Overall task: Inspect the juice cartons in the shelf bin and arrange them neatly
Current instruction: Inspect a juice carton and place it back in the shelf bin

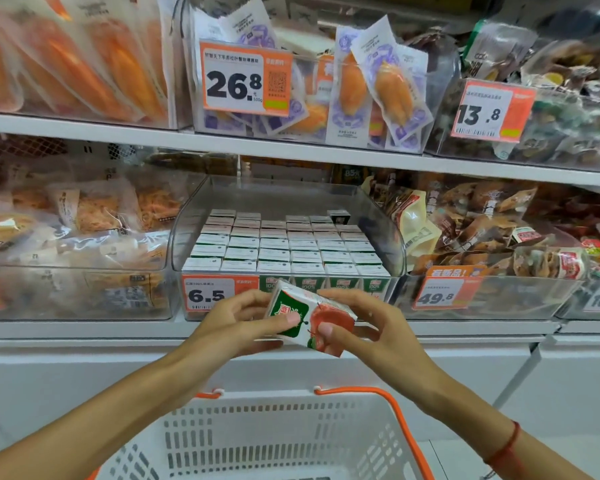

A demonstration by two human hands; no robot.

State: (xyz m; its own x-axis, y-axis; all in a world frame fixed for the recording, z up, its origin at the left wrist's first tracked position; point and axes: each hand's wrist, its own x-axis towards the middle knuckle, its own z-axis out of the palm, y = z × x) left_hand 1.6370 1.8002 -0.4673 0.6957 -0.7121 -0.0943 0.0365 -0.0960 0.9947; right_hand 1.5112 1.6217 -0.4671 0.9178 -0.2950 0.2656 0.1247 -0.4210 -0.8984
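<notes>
Carton point(309, 318) held tilted before clear bin point(394, 244), gripped by left hand point(238, 318) and right hand point(364, 323), thumbs on printed face. Recommended: turned slowly, each face checked, then returned upright, flush with packed rows point(284, 244).

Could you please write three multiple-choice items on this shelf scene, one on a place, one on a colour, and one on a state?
1. Where is the held juice carton?
A. In front of the shelf bin, above the basket
B. Lying in the basket
C. On the top shelf

2. What colour are the basket's handles?
A. Blue
B. Orange
C. Black

3. How is the carton held?
A. By the left hand alone
B. By the right hand alone
C. By both hands, tilted

Answers:
1 A: it hangs before the bin's front, over the basket.
2 B: both handles show orange.
3 C: fingers and thumbs of both hands pinch it at a slant.
</notes>
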